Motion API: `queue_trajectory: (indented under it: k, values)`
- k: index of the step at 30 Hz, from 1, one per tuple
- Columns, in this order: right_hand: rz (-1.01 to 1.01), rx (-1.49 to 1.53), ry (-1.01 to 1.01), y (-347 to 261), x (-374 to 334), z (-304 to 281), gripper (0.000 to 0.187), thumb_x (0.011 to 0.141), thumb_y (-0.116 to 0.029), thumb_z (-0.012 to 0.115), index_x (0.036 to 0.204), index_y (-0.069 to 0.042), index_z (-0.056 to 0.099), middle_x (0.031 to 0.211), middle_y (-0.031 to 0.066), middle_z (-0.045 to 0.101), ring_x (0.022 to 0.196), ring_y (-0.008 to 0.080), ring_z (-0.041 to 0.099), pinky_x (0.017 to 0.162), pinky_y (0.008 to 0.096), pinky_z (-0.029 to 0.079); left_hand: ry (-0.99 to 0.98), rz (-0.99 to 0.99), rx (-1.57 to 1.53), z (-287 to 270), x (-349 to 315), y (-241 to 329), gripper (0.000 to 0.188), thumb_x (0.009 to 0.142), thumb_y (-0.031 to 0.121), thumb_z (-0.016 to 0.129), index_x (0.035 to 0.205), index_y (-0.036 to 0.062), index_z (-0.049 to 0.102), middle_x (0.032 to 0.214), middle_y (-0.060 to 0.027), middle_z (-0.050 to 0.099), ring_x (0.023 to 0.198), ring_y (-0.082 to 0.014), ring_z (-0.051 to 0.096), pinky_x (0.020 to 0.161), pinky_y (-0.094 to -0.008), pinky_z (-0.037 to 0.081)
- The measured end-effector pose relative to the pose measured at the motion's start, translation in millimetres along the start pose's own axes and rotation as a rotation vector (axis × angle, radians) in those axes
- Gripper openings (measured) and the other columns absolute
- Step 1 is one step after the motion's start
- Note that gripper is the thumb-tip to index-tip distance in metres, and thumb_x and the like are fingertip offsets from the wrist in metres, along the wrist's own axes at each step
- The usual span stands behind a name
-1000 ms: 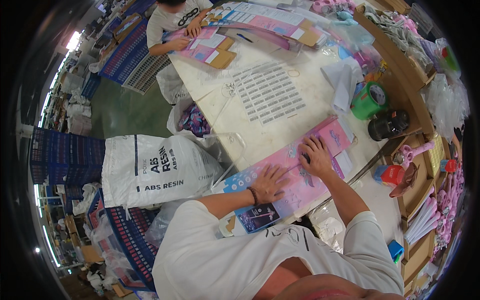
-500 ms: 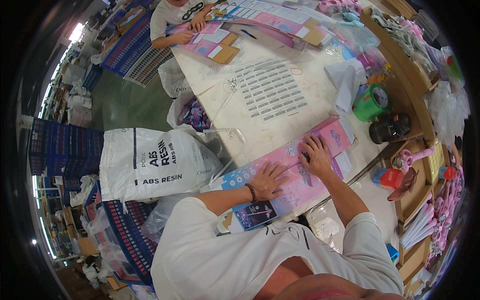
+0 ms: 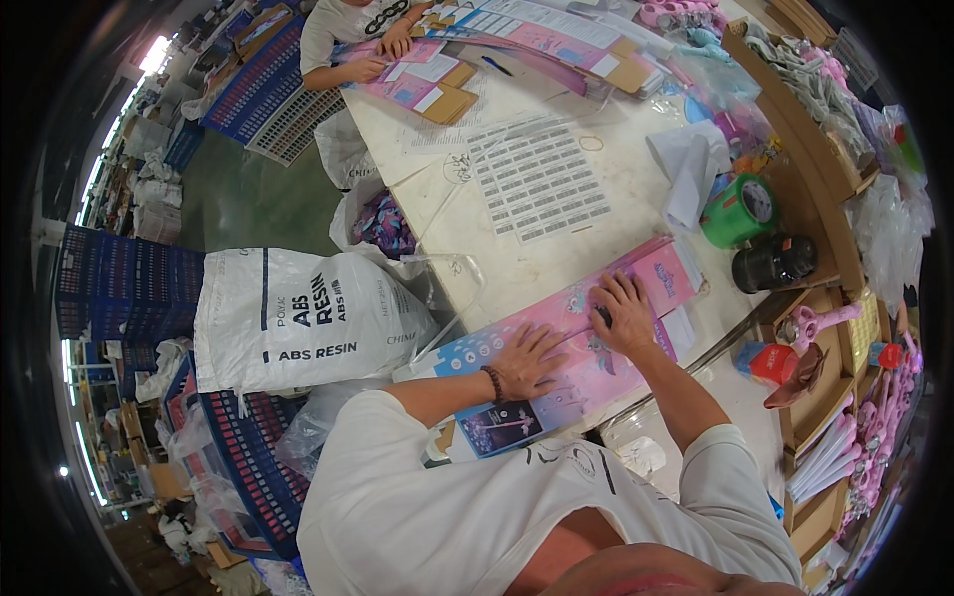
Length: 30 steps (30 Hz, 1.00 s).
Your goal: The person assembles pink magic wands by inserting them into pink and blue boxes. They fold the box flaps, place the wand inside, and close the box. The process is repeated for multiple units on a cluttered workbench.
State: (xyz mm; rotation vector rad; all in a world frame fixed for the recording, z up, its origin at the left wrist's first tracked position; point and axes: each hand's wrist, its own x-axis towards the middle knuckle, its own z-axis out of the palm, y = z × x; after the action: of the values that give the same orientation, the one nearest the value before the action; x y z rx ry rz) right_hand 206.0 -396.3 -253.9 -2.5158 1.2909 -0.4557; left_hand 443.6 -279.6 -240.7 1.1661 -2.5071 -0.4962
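1. Both of your hands lie on a long flat pink and blue box [image 3: 581, 399], which rests slantwise along your near side of the desk [image 3: 437, 204].
2. Your left grip [image 3: 530, 362] is released: the palm is down on the middle of the box, fingers spread toward the right, with a dark bead bracelet [image 3: 492, 383] around the wrist.
3. Your right grip [image 3: 626, 313] lies palm down, farther up the box toward its right end. A small dark thing [image 3: 602, 316] shows beside the thumb; you cannot tell from this view whether the grip is grasping it.
4. Beyond the box, you have printed label sheets [image 3: 542, 184] lying flat on the desk.
5. To their right, your desk carries a crumpled white paper [image 3: 688, 167], a green tape roll [image 3: 737, 211] and, just beside the roll, a black bottle [image 3: 775, 263].
6. To your left, a big white sack [image 3: 298, 323] stands against the desk, with stacked blue crates [image 3: 129, 283] behind it.
7. At your far right are a red and blue cup [image 3: 767, 364], a bundle of white tubes [image 3: 825, 457] and many pink plastic pieces [image 3: 884, 402].
8. Across the desk from you, a co-worker's hands [image 3: 396, 42] rest on other flat boxes [image 3: 422, 74], near a pen [image 3: 497, 66].
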Motion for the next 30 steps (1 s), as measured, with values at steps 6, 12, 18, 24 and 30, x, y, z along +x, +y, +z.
queue_trajectory:
  k: [6,12,18,24,30]
  values:
    - [0.0,0.0,-0.008,0.3,-0.1,-0.2,0.037,0.083,-0.029,0.061,0.117,-0.016,0.058,0.136,0.0084,0.05,0.134,0.0333,0.038,0.114,0.054,0.022,-0.013,-0.002,0.0,0.6,0.0,-0.4,0.052,0.075,0.034,0.07,0.12,0.0107,0.059,0.142,-0.019,0.044,0.133,-0.0397,0.038,0.11,-0.0605,0.024]
    - [0.007,0.009,-0.017,-0.7,0.3,-2.0,0.037,0.083,-0.029,0.06,0.117,-0.016,0.058,0.137,0.0087,0.05,0.134,0.0335,0.037,0.114,0.054,0.021,-0.031,-0.002,0.009,1.2,0.0,-0.7,0.053,0.076,0.036,0.069,0.121,0.0107,0.059,0.143,-0.0194,0.043,0.133,-0.0399,0.037,0.11,-0.0609,0.024]
    - [-0.006,0.012,0.008,2.0,-1.3,1.9,0.036,0.083,-0.027,0.061,0.117,-0.015,0.059,0.136,0.0096,0.051,0.133,0.0343,0.039,0.114,0.054,0.023,-0.059,-0.012,0.028,1.9,-0.9,-1.3,0.054,0.078,0.038,0.068,0.124,0.0112,0.058,0.144,-0.0196,0.041,0.134,-0.0403,0.035,0.111,-0.061,0.023]
    - [0.033,0.241,0.129,8.4,-1.4,3.1,0.038,0.082,-0.024,0.063,0.117,-0.009,0.061,0.136,0.0151,0.052,0.129,0.037,0.044,0.112,0.0509,0.028,-0.126,-0.035,0.049,6.7,-1.0,-0.5,0.057,0.079,0.04,0.065,0.128,0.0127,0.056,0.145,-0.0191,0.038,0.135,-0.0404,0.033,0.112,-0.0598,0.02]
    - [0.151,0.176,0.213,-0.9,-37.1,-6.9,0.041,0.084,-0.023,0.062,0.123,-0.008,0.058,0.139,0.0182,0.049,0.131,0.0389,0.042,0.112,0.0504,0.029,-0.101,-0.023,0.064,7.3,-3.3,-0.3,0.057,0.079,0.041,0.064,0.128,0.0136,0.056,0.144,-0.0187,0.039,0.135,-0.0405,0.032,0.112,-0.0591,0.02]
